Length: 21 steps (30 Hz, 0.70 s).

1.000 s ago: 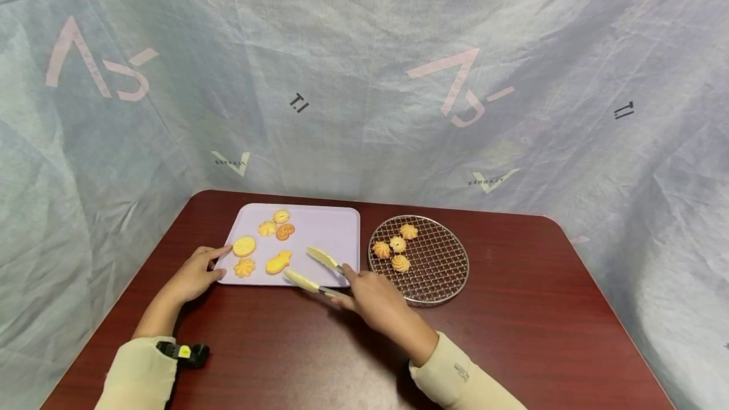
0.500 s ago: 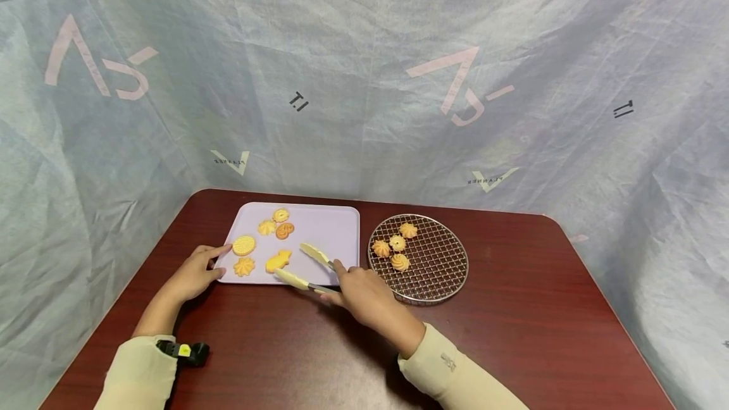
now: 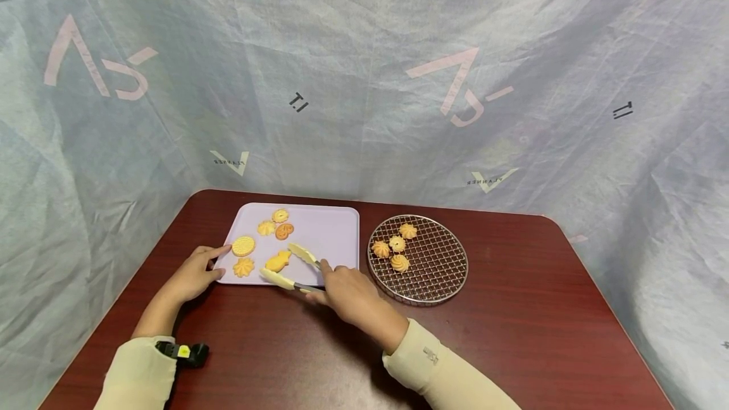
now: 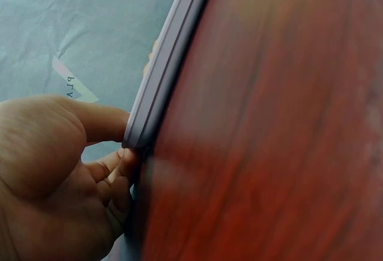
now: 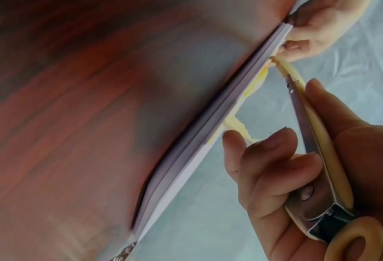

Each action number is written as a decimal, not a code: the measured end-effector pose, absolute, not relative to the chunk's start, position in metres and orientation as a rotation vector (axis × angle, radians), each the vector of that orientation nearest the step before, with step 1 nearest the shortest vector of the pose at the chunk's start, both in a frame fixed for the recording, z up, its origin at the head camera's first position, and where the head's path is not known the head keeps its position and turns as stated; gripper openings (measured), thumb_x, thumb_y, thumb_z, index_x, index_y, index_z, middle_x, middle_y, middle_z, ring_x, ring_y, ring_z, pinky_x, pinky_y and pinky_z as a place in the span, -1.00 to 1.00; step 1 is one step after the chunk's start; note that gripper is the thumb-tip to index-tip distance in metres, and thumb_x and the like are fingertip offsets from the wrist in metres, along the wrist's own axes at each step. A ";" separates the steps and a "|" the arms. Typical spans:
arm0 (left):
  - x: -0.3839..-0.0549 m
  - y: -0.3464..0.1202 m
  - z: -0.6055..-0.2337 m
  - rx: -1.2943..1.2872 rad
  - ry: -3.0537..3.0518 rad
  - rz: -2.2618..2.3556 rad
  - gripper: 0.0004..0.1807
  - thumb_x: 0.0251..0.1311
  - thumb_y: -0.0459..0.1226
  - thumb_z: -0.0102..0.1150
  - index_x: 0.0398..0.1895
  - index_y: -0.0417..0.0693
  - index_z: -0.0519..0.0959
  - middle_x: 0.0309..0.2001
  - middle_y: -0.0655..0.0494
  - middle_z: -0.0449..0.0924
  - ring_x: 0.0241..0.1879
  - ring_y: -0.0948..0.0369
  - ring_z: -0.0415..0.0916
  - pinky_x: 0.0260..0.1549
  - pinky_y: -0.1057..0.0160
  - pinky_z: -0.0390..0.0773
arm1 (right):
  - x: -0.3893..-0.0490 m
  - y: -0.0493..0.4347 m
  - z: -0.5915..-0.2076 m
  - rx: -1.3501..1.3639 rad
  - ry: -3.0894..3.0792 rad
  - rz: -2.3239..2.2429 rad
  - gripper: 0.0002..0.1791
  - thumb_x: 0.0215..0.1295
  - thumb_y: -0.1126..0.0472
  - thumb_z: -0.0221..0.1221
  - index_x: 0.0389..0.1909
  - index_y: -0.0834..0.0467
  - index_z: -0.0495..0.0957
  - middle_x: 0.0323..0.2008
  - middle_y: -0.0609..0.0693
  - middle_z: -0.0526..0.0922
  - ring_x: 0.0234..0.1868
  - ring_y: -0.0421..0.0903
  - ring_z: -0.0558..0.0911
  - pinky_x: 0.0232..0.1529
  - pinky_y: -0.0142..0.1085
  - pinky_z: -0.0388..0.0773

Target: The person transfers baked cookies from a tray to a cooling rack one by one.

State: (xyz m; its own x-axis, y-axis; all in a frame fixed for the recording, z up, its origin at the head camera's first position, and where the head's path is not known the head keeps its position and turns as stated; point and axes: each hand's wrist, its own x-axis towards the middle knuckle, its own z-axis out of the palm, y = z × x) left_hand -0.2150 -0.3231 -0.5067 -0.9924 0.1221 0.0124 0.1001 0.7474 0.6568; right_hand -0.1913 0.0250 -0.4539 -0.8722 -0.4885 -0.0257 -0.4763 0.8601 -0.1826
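Note:
My right hand (image 3: 352, 293) grips a pair of tongs (image 3: 302, 287) with cream tips, also seen in the right wrist view. The tongs' arms are spread, and their tips stand on either side of a fish-shaped cookie (image 3: 277, 262), apparently without squeezing it. That cookie lies near the front of a pale lilac tray (image 3: 330, 233). My left hand (image 3: 193, 276) holds the tray's left edge near the front corner, thumb against the rim in the left wrist view. Beside it on the tray are a round cookie (image 3: 243, 246) and a flower-shaped cookie (image 3: 243, 267).
Farther back on the tray lie a ring cookie (image 3: 280, 215), a pale flower cookie (image 3: 266, 228) and a browner pretzel-like cookie (image 3: 284, 231). A round wire cooling rack (image 3: 438, 258) to the right bears several swirled cookies. Both stand on a dark red-brown table (image 3: 524, 309).
My right hand has moved left with the tongs, bringing their spread tips from right of the fish-shaped cookie to either side of it. The left hand stays at the tray.

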 end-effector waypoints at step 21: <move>-0.215 -0.323 -0.507 0.214 2.922 1.088 -0.41 0.31 -0.50 0.18 0.41 -0.48 0.35 -0.06 -0.31 0.34 -0.17 -0.02 0.33 -0.24 0.15 0.35 | -0.193 0.015 -0.454 -0.827 2.963 -0.291 -0.25 0.39 -0.28 0.20 0.40 0.15 0.46 -0.25 0.16 0.71 -0.36 0.10 0.70 -0.49 -0.12 0.57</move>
State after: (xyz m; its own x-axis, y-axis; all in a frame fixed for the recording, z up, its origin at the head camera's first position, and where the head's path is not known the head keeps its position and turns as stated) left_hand -0.2150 -0.3234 -0.5065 -0.9905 0.1338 0.0326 0.1226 0.7481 0.6521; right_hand -0.1934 0.0150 -0.4540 -0.8555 -0.5178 0.0005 -0.5080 0.8391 -0.1945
